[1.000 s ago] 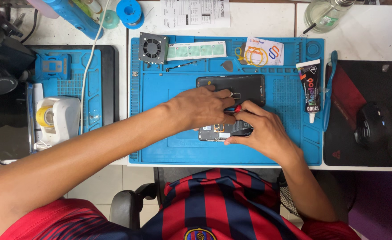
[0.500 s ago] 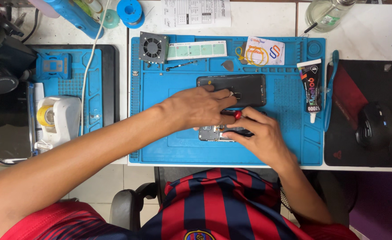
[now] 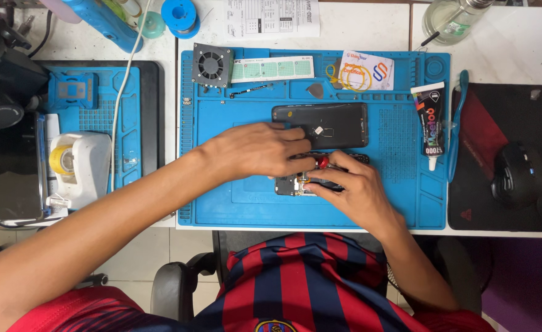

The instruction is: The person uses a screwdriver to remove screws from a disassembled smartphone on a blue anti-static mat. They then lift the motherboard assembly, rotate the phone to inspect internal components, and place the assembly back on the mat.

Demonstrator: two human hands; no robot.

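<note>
Red-tipped screwdriver (image 3: 324, 162) is pinched in the right hand (image 3: 351, 193); left hand (image 3: 255, 150) presses the opened phone (image 3: 295, 183) flat. Keep it straight up.

left hand (image 3: 255, 150) flat, palm down; right hand (image 3: 351, 190) pinching, fingers curled.

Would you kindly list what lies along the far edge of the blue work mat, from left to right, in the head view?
Small square fan → pale green strip → grey pick → yellow rings → white printed card → black glue tube, all on the blue mat.
</note>
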